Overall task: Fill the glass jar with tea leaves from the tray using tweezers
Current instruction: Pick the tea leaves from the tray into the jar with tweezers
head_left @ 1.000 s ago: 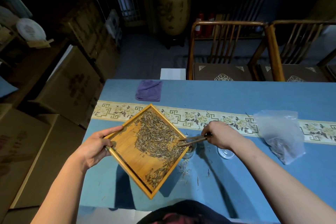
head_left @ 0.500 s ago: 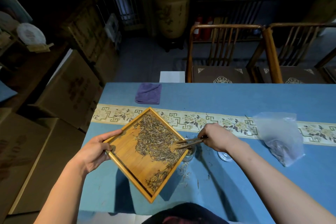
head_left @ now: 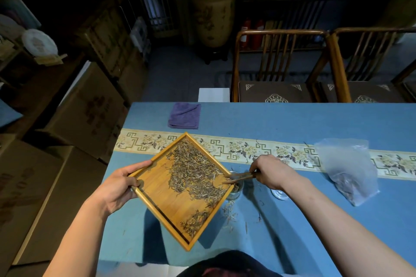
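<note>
Your right hand (head_left: 271, 172) pinches the wooden tweezers (head_left: 239, 177) near their back end, and their tips sit at the tray's right corner, just above the glass jar (head_left: 235, 189); whether the tips have leaves between them is hard to tell at this angle. Your left hand (head_left: 118, 186) grips the bamboo tray (head_left: 157, 195) by its left corner, thumb over the rim, holding it tipped so the right corner hangs over the jar's mouth. The tea leaves (head_left: 195, 175) lie heaped along the tray's right side, with a smaller clump toward its near corner. To do this step well, keep that right corner directly over the jar and use the tweezers to draw small amounts down to it — not a broad sweep. Keep the tilt shallow, since a steeper one would likely send the whole heap sliding past the narrow opening. Stray leaves (head_left: 229, 213) already lie on the blue tablecloth (head_left: 292, 243) just on the near side of the jar — a sign the opening is easy to miss. To the right of the jar sit a round glass lid (head_left: 279, 194) and, farther out, a plastic bag (head_left: 349, 171).
</note>
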